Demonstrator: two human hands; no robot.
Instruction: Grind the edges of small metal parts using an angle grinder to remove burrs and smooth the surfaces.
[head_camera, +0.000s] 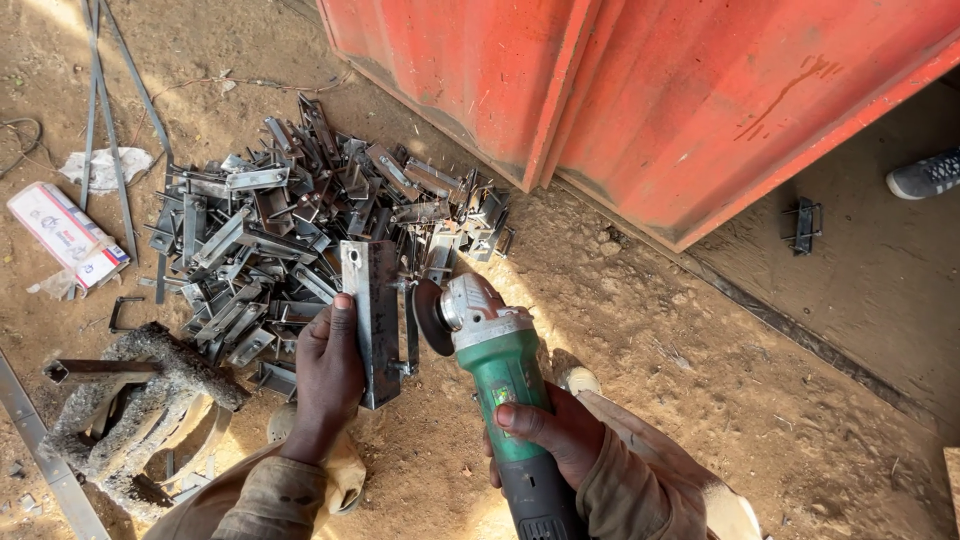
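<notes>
Hard daylight, strong and warm, coming from upper left. Sand floor (640, 300) washed pale near top left corner and beside grinder (495, 350), close to blown out. Red container wall (650, 90) evenly lit, saturated. Ground at far right in shade, flatter tone. Scrap metal pile (300, 230) throws bright glints, small dark shadows between pieces. Focus sharp centre; slight wide-angle stretch at edges. No motion blur on hands.
</notes>
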